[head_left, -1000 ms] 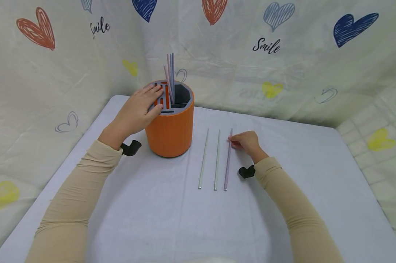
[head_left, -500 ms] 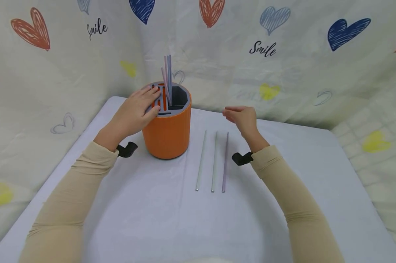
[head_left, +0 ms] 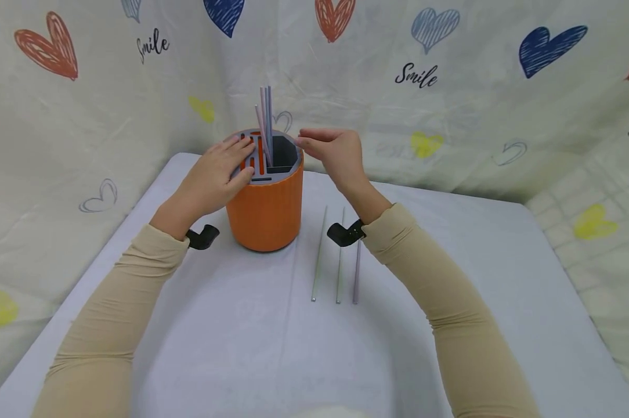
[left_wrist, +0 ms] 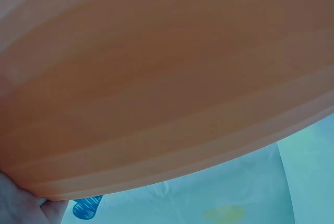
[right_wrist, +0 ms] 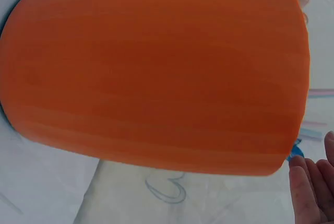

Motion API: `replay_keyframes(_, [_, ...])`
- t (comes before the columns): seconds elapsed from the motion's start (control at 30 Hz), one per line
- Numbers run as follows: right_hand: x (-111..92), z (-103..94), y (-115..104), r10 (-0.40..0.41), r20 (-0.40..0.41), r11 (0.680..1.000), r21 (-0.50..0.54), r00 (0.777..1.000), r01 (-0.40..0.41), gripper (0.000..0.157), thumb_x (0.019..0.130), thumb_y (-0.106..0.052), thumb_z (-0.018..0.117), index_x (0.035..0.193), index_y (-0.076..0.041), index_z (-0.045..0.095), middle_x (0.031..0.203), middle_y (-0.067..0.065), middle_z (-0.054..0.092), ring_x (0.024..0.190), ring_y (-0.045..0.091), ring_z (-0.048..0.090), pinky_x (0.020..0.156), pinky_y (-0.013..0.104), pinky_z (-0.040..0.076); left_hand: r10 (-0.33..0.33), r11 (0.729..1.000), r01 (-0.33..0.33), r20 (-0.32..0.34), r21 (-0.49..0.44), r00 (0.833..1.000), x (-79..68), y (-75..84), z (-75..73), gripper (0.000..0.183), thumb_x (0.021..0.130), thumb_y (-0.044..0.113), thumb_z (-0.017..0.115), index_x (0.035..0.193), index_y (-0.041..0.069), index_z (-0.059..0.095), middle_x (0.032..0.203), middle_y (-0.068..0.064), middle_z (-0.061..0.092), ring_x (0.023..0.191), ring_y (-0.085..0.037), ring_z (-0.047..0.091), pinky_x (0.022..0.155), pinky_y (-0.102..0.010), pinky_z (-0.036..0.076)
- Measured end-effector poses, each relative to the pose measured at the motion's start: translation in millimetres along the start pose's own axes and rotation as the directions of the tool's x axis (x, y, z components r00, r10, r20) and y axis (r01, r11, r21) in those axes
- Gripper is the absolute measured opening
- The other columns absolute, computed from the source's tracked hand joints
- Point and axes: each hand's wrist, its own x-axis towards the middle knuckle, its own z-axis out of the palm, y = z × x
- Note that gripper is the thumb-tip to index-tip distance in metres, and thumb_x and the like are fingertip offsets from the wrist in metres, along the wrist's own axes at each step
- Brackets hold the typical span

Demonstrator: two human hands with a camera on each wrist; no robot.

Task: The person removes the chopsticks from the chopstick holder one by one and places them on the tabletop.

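Observation:
An orange ribbed utensil holder (head_left: pixel 264 217) with a grey slotted top (head_left: pixel 262 179) stands upright at the back left of the table. My left hand (head_left: pixel 210 168) rests on the left part of that top, fingers extended over the slots. At the holder's right rim is my right hand (head_left: pixel 335 154), its fingers nearly straight and nothing seen between them. Several slim pink and blue sticks (head_left: pixel 269 116) lean upright inside. Both wrist views are mostly filled by the holder's side (left_wrist: pixel 172 88); right fingertips (right_wrist: pixel 302 192) show beyond its rim in the right one.
Two pale green sticks (head_left: pixel 318 255) and a purple stick (head_left: pixel 357 276) lie side by side on the white table (head_left: pixel 231 348); my right wrist's camera (head_left: pixel 346 233) partly covers them. A heart-printed curtain (head_left: pixel 367 104) hangs behind the table.
My right hand has let go of the purple stick, risen, and moved left to the holder's rim. The purple stick stays on the table. My left hand has stayed on the holder.

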Motion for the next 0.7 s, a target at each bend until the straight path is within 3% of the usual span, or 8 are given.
replay_keyframes(0.17, [-0.3, 19.0, -6.0, -0.080, 0.034, 0.994, -0.077, 0.996, 0.083, 0.030, 0.084, -0.021, 0.080, 0.111, -0.007, 0.077, 0.112, 0.009, 0.076, 0.109, 0.011, 0.067, 0.090, 0.026, 0.058, 0.004, 1.000, -0.004, -0.004, -0.003, 1.000, 0.2, -1.0, 0.2, 0.058, 0.104, 0.033, 0.038, 0.154, 0.003, 0.034, 0.162, -0.015, 0.031, 0.155, -0.032, 0.017, 0.129, -0.046, 0.011])
replay_keyframes(0.33, [2.5, 34.2, -9.9, -0.109, 0.035, 0.991, -0.072, 0.993, 0.112, 0.031, 0.083, -0.020, 0.081, 0.110, -0.007, 0.078, 0.110, 0.010, 0.076, 0.112, 0.011, 0.065, 0.090, 0.024, 0.058, 0.013, 1.000, -0.013, -0.015, 0.001, 1.000, 0.6, -3.7, 1.6, 0.059, 0.104, 0.035, 0.037, 0.154, 0.003, 0.035, 0.163, -0.014, 0.031, 0.155, -0.031, 0.017, 0.129, -0.045, 0.011])
replay_keyframes(0.7, [7.6, 53.1, -9.1, -0.165, 0.035, 0.978, -0.126, 0.986, 0.168, 0.023, 0.084, -0.017, 0.079, 0.106, -0.007, 0.079, 0.104, 0.010, 0.077, 0.102, 0.013, 0.067, 0.081, 0.022, 0.058, 0.012, 1.000, -0.012, -0.009, 0.009, 1.000, 0.4, -4.0, 2.6, 0.060, 0.105, 0.037, 0.037, 0.155, 0.005, 0.032, 0.164, -0.011, 0.029, 0.156, -0.030, 0.016, 0.129, -0.046, 0.010])
